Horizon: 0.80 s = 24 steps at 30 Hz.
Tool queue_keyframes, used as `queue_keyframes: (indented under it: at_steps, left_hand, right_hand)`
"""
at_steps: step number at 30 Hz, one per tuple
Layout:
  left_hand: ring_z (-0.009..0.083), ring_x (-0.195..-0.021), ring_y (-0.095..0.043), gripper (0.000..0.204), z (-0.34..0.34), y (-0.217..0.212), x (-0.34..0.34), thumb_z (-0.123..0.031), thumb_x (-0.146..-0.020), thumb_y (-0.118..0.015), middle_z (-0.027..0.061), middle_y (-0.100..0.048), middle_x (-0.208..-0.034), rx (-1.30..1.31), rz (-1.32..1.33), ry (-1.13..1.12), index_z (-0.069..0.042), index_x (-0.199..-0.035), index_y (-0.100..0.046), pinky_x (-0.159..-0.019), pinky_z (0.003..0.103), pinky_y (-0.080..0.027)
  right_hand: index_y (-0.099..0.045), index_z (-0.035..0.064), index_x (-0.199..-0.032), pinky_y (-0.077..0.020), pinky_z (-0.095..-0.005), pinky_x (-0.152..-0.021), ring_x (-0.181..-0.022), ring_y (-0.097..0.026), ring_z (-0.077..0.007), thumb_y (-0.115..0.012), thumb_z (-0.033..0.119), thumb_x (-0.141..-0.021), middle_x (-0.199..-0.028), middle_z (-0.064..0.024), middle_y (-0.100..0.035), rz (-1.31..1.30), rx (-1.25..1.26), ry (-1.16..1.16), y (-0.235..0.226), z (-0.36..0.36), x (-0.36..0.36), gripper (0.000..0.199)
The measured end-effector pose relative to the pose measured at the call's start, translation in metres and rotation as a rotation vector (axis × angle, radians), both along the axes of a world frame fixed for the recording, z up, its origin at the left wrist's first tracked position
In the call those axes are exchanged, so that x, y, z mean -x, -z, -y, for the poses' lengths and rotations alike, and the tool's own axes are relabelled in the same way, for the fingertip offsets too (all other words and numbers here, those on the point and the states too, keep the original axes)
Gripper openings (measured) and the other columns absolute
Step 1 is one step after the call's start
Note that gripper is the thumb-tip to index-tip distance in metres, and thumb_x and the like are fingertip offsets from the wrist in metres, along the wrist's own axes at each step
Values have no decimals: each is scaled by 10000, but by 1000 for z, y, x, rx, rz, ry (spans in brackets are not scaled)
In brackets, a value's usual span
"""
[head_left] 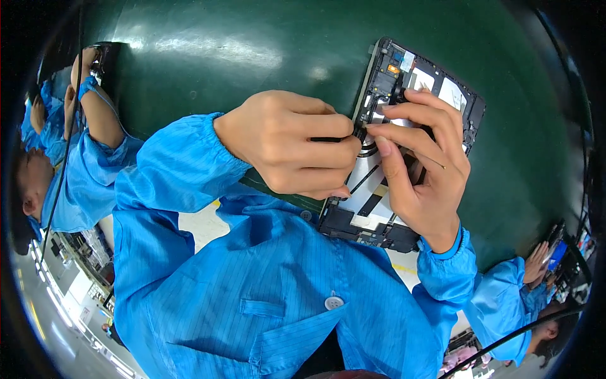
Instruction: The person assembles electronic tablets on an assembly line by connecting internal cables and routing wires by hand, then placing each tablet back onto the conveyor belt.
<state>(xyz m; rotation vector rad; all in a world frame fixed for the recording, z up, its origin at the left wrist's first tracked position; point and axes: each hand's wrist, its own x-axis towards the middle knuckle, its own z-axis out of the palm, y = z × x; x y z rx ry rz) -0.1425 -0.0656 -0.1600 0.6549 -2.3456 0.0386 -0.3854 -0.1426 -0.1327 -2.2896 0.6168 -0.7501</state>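
Note:
An opened tablet [372, 183] lies tilted on the green table, its inner side up, with black frame, silver plates and small boards showing. My left hand [290, 145] is closed at its left edge, the fingers curled against that side; their tips are partly hidden. Over the middle of the tablet, my right hand [429, 158] has thumb and index finger pinched together close to the left fingertips. A thin cable with a tiny gold-coloured tip [444, 167] crosses the right palm and seems to run into that pinch. The pinch itself hides its other end.
A dark green tabletop [252, 69] stretches behind and around the tablet. At the left sits a person in a blue smock [88, 177], with a dark device [107, 60] by their hands. Another person in blue [505, 303] works at the right edge.

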Motion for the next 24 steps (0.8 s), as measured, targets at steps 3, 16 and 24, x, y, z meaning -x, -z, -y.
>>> queue_keyframes:
  at_steps: [3,16,24]
  left_hand:
    - [290,-862,-743,345,4,3,-1,-324,-926,-811,135,-742,-966,-4,-33,28,19,-936,-768,-785,400,-692]
    - [288,-925,-742,313,10,-3,-12,-254,-891,-827,135,-751,-1022,59,63,34,36,-999,-775,-821,410,-685]
    - [288,-926,-740,297,11,-3,-13,-240,-938,-797,148,-748,-1022,18,94,23,46,-1013,-776,-796,389,-669]
  right_hand:
    - [-849,54,-1014,-534,-470,-1053,-1246,-651,-360,-829,-16,-822,-1157,-109,-758,-6,-1,4,1,1,1,205]
    - [-883,121,-1081,-527,-461,-1035,-1232,-645,-360,-848,23,-833,-1165,-78,-761,-26,37,34,-3,4,-2,269]
    - [-897,174,-1152,-521,-454,-1033,-1228,-639,-350,-865,18,-816,-1165,-69,-762,-81,38,79,-3,4,-1,372]
